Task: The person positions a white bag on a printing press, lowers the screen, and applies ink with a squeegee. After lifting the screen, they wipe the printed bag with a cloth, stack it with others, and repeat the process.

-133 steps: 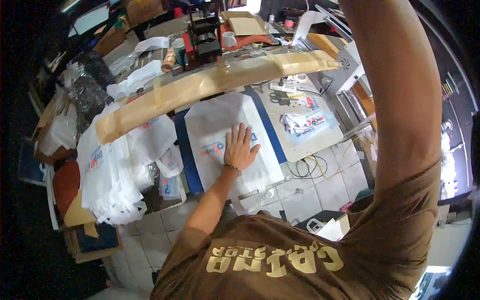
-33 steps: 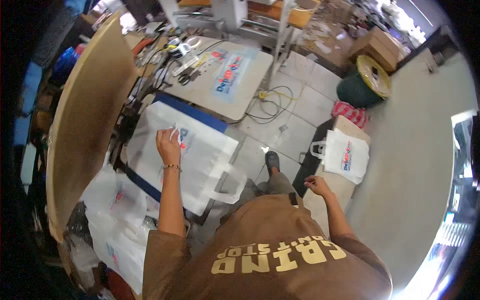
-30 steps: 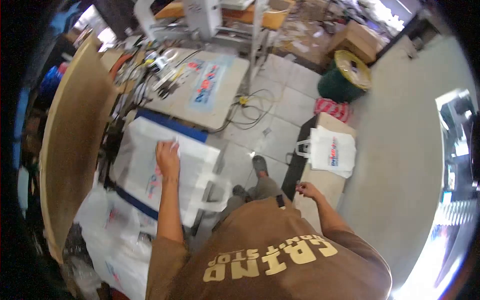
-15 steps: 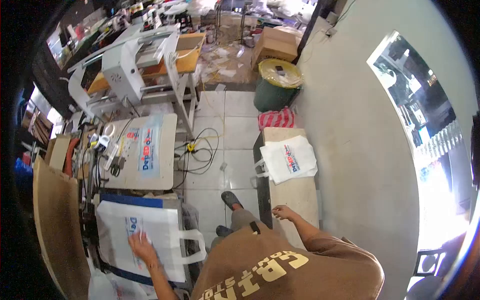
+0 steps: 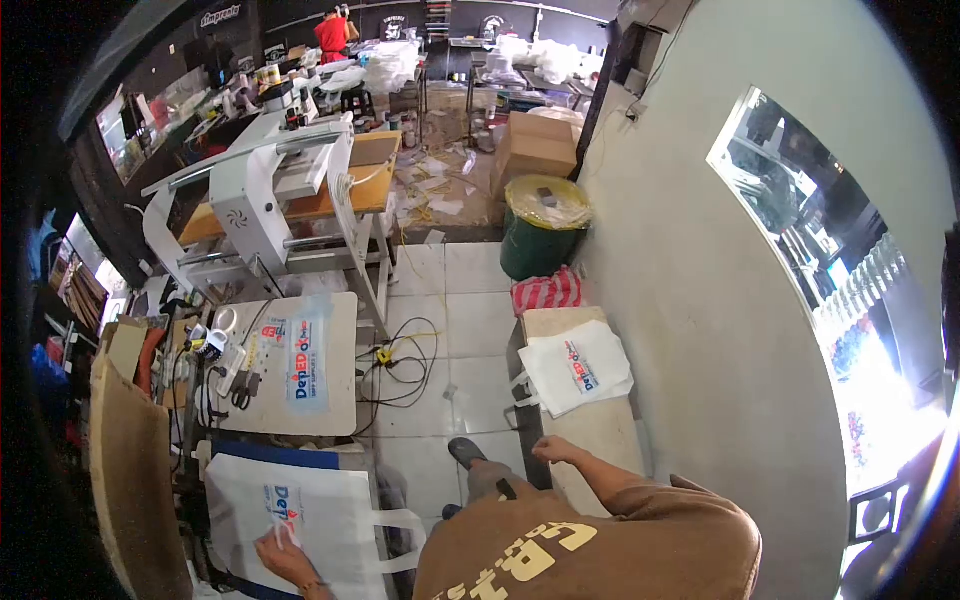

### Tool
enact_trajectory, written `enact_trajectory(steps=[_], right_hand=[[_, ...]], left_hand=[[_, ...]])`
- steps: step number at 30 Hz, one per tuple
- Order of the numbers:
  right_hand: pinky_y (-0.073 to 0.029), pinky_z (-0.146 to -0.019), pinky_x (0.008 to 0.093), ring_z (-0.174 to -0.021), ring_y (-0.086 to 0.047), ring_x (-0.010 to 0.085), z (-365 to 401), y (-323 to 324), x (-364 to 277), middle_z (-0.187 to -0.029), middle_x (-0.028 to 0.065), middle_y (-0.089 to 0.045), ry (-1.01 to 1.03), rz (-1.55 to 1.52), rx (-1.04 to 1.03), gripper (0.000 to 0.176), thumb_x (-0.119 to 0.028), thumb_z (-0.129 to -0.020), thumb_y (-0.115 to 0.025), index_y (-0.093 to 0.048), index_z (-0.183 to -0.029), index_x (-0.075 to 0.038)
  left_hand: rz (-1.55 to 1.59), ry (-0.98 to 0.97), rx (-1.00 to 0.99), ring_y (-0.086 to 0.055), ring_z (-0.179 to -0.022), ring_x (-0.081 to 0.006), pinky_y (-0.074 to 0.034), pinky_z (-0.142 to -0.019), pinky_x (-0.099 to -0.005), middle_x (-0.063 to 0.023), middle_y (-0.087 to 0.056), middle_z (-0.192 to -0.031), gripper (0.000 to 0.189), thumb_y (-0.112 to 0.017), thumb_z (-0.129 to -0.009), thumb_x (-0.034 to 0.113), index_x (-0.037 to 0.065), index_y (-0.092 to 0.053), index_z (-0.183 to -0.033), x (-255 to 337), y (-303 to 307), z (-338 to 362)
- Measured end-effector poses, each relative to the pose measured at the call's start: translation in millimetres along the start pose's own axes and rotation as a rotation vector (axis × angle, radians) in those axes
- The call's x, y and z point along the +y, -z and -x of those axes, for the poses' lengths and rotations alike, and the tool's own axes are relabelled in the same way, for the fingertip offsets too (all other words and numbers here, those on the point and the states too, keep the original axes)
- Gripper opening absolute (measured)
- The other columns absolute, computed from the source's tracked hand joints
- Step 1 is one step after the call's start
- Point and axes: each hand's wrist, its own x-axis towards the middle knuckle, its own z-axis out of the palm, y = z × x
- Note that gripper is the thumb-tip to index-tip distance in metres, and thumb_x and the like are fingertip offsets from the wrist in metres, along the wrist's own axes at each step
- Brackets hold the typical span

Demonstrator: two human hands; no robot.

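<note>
My left hand (image 5: 285, 558) is over a white tote bag (image 5: 240, 505) with a blue and red print, laid flat on a dark-edged platen. Its fingers are pinched at the print around something whitish, too small to name. The bag's handle (image 5: 405, 530) sticks out to the right. My right hand (image 5: 555, 450) hovers by the edge of a long bench (image 5: 570, 470), fingers loosely bent and nothing visible in them. Further along that bench lie white printed tote bags (image 5: 575, 368), stacked.
Ahead on the left, a board (image 5: 270, 400) carries a printed film (image 5: 307, 365), scissors (image 5: 243, 390) and tape rolls. Beyond it stands a white machine (image 5: 245, 205). Cables (image 5: 410, 375) coil on the tiled floor. A green bin (image 5: 540, 240) and a cardboard box (image 5: 537, 150) stand near the wall.
The camera view has tipped upward, so the far room and a person in red now show. My left hand stays at the bag's print, moved slightly toward its lower part.
</note>
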Motion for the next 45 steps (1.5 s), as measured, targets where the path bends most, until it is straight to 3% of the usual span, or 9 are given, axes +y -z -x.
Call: enact_trajectory(steps=[6, 7, 12, 14, 17, 28, 32, 38, 45], right_hand=[[-0.053, -0.057, 0.0325, -0.069, -0.063, 0.0163, -10.3, 6.3, -16.1, -0.085, 0.0050, -0.070, 0.139, 0.160, -0.156, 0.037, -0.041, -0.092, -0.068, -0.072, -0.111, -0.010], [-0.052, -0.057, 0.0325, -0.068, -0.063, 0.0162, -12.7, 4.9, -12.3, -0.085, 0.0048, -0.070, 0.135, 0.124, -0.141, 0.037, -0.041, -0.092, -0.068, -0.071, -0.111, -0.010], [-0.049, -0.055, 0.0313, -0.065, -0.060, 0.0162, -20.4, -17.7, 40.0, -0.083, 0.0026, -0.069, 0.249, -0.163, 0.008, 0.038, -0.043, -0.092, -0.068, -0.072, -0.115, -0.012], [-0.051, -0.056, 0.0332, -0.067, -0.061, 0.0170, -16.6, -19.9, 33.2, -0.082, 0.0031, -0.069, -0.136, 0.114, -0.251, 0.040, -0.045, -0.092, -0.069, -0.072, -0.116, -0.013], [-0.055, -0.063, 0.0354, -0.074, -0.064, 0.0185, 12.9, -13.5, -2.7, -0.089, 0.0054, -0.070, -0.104, 0.097, -0.167, 0.041, -0.045, -0.092, -0.068, -0.072, -0.117, -0.014], [-0.053, -0.062, 0.0350, -0.083, -0.067, 0.0184, 32.6, -21.4, -24.3, -0.094, 0.0058, -0.071, -0.428, 0.078, -0.248, 0.038, -0.043, -0.091, -0.071, -0.072, -0.112, -0.011], [-0.053, -0.060, 0.0362, -0.084, -0.067, 0.0171, 5.7, -10.0, -32.9, -0.094, 0.0076, -0.071, -0.242, -0.128, -0.206, 0.039, -0.044, -0.092, -0.069, -0.072, -0.109, -0.010], [-0.055, -0.076, 0.0391, -0.084, -0.067, 0.0186, -60.1, 12.3, -46.3, -0.101, 0.0132, -0.073, 0.055, 0.284, -0.239, 0.046, -0.046, -0.092, -0.068, -0.071, -0.119, -0.009], [-0.055, -0.079, 0.0374, -0.083, -0.067, 0.0199, -146.4, 57.0, -41.8, -0.101, 0.0110, -0.074, -0.025, -0.221, -0.171, 0.050, -0.047, -0.092, -0.069, -0.071, -0.118, -0.006]], left_hand=[[-0.095, -0.033, -0.102, -0.056, -0.103, -0.0386, -0.042, -0.095, -0.0523, -0.0194, -0.059, -0.107, 0.026, -0.070, -0.089, 0.014, -0.005, -0.071, -0.108, 89.0, -9.0, -4.4], [-0.188, -0.321, 0.009, -0.053, -0.107, -0.0391, -0.042, -0.097, -0.0520, -0.0192, -0.058, -0.110, 0.029, -0.069, -0.088, 0.011, -0.004, -0.069, -0.113, 80.2, -8.8, 10.1], [0.158, -0.107, -0.038, -0.053, -0.106, -0.0394, -0.042, -0.096, -0.0513, -0.0195, -0.057, -0.110, 0.030, -0.065, -0.085, 0.008, -0.003, -0.068, -0.113, -12.1, -26.9, 4.1], [0.297, 0.001, -0.030, -0.053, -0.105, -0.0395, -0.043, -0.095, -0.0506, -0.0201, -0.057, -0.108, 0.028, -0.064, -0.085, 0.006, -0.004, -0.069, -0.111, 1.9, -40.5, -16.1], [-0.079, -0.338, -0.052, -0.055, -0.102, -0.0405, -0.044, -0.092, -0.0494, -0.0197, -0.059, -0.102, 0.025, -0.062, -0.084, 0.001, -0.005, -0.069, -0.108, 60.9, -40.9, -13.2], [0.144, -0.115, -0.079, -0.057, -0.101, -0.0402, -0.045, -0.088, -0.0499, -0.0209, -0.061, -0.103, 0.028, -0.067, -0.081, 0.000, -0.005, -0.067, -0.108, 76.2, -17.6, -11.0], [-0.014, -0.316, -0.199, -0.061, -0.114, -0.0390, -0.042, -0.108, -0.0490, -0.0217, -0.071, -0.115, 0.032, -0.068, -0.087, 0.019, -0.002, -0.072, -0.110, 16.5, -1.8, 16.5], [-0.179, -0.162, -0.060, -0.061, -0.108, -0.0388, -0.046, -0.098, -0.0513, -0.0210, -0.072, -0.107, 0.028, -0.059, -0.094, 0.016, -0.003, -0.072, -0.110, 58.1, 9.2, 9.0], [-0.212, -0.079, -0.007, -0.060, -0.106, -0.0416, -0.046, -0.098, -0.0477, -0.0241, -0.069, -0.110, 0.026, -0.061, -0.094, 0.013, -0.005, -0.070, -0.111, 74.1, 12.3, 27.0]])
